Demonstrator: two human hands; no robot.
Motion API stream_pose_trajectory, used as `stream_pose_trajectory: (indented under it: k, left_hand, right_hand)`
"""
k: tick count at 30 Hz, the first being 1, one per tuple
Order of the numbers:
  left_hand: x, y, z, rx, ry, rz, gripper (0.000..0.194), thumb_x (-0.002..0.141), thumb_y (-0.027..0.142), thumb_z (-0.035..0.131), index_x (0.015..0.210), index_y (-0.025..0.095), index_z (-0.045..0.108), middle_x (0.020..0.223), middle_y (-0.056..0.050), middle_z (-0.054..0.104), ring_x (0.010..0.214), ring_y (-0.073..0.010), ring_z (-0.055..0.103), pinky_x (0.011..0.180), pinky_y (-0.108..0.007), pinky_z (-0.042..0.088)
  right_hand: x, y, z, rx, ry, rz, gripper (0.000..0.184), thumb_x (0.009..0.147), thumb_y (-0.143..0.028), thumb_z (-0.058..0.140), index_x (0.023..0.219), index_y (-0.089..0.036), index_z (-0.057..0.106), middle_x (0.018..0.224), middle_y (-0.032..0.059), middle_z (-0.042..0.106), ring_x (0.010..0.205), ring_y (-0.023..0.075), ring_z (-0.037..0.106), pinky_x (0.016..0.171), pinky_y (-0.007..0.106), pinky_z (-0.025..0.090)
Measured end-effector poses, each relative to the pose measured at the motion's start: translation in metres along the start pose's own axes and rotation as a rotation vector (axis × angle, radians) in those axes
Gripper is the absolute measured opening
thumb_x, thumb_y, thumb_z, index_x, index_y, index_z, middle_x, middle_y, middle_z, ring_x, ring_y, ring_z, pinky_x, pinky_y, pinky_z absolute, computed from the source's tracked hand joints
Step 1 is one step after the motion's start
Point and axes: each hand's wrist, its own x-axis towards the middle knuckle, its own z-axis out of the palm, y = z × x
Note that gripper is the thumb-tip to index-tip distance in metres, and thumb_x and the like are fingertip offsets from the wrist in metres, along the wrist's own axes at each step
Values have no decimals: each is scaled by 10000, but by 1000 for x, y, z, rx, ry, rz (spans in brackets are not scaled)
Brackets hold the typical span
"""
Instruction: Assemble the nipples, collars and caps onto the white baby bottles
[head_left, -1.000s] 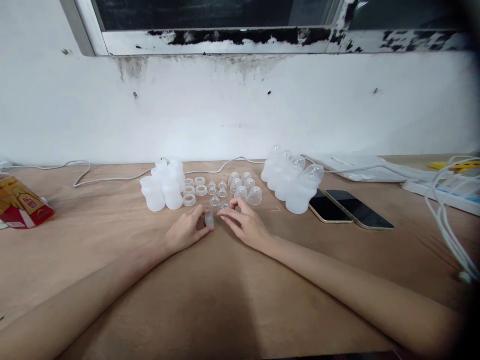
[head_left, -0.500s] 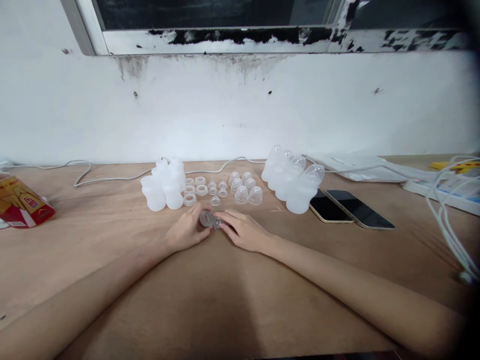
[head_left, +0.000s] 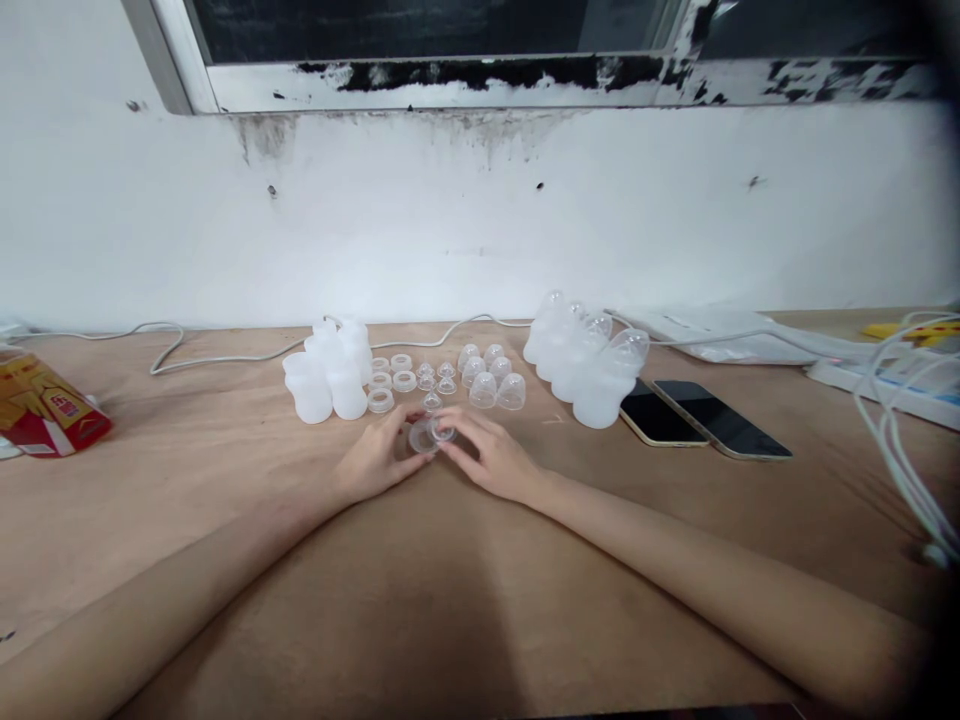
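My left hand (head_left: pixel 382 456) has its thumb and fingers closed round a translucent screw ring (head_left: pixel 421 437). Against the ring's right side, my right hand (head_left: pixel 487 452) pinches a clear bottle nipple (head_left: pixel 444 431); the two parts touch or overlap, and I cannot tell whether they are joined. Just beyond my fingers lie several more nipples (head_left: pixel 431 399) with their tips up. Several loose rings (head_left: pixel 381 400) lie flat to their left, and clear dome caps (head_left: pixel 511 392) stand in rows to the right.
White bottles without tops (head_left: pixel 309 388) stand left of the rings. Capped bottles (head_left: pixel 596 390) form a row on the right, beside two phones (head_left: pixel 720 418). A red and yellow box (head_left: pixel 56 405) sits far left. White cables (head_left: pixel 889 400) hang at the right edge.
The ring has turned from tilted to facing up more and shifted slightly right. The nipple in my right hand has been raised and tilted against it.
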Motion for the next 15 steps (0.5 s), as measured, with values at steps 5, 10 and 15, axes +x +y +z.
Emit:
stream_pose_trajectory:
  k: [5,10,15]
  left_hand:
    - [0,2,0,-30,-17,-5,451,722,310,551,1114,196,359,1055,-56,545,866,-155,546,733,-296,466]
    - [2,1,0,-75,-32,27,486,729,300,549,1157,204,338,1089,-61,532,947,-165,530,784,-306,462]
    - [2,0,0,-115,-6,39,457,733,301,551,1134,193,362,1049,-65,553,944,-168,538,830,-328,447]
  right_hand:
    - [1,-1,1,-48,-91,-38,196,824,-205,394,982,-167,505,1149,76,482,1061,159,446,905,325,380]
    - [-1,1,0,-60,77,-14,237,834,-203,388,1024,-201,530,1161,48,491,1066,144,452,914,323,383]
    - [0,-1,1,-75,24,-71,254,826,-206,396,1029,-201,548,1192,49,472,1097,159,428,936,350,366]
